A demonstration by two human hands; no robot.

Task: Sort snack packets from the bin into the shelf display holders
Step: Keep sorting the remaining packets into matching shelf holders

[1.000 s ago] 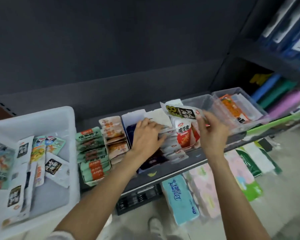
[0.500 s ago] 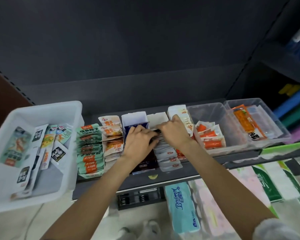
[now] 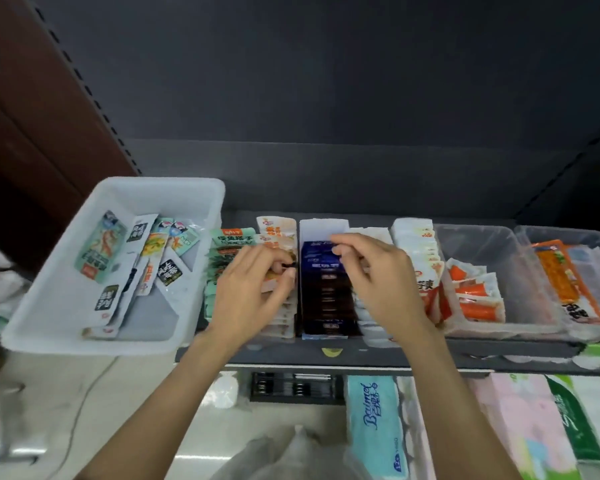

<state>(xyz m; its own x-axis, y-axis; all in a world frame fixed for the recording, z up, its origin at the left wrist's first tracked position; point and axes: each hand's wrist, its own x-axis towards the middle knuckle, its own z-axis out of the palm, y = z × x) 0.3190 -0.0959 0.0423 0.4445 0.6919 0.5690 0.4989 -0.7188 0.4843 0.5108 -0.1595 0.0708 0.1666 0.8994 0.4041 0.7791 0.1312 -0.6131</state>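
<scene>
Both hands have shifted left since half a second back: left hand [image 3: 253,292] is off the dark-blue row and now over the orange-and-white packets [image 3: 274,237], right hand [image 3: 378,275] has left the white stack and hangs over the dark-blue packets [image 3: 321,268]. Camera also swung left, so the bin [image 3: 160,199] shows more fully.

Left fingers curl in and pinch what looks like an orange-white packet edge at the row top; exactly what's between the fingertips, can't tell, there's a small dark bit there. Right thumb and forefinger are pressed together, other fingers loosely curled; whether anything is held, can't tell.

Step in hand, my read: tidying rows in the holders, squaring packets so they stand in line. Not a pick from the bin right now.

Snack packets left to sort [image 3: 132,258] lie loose in the white bin, just left of the green packets [image 3: 231,239] on the shelf [image 3: 378,353]. Further right: a red-and-white row [image 3: 423,268], clear tubs [image 3: 478,244] with orange sticks.

Next move likely needs one hand freed and sent left into the bin, picking one packet and matching its print to a row. Mixed prints in there, so watch for wrong-slot drops.
</scene>
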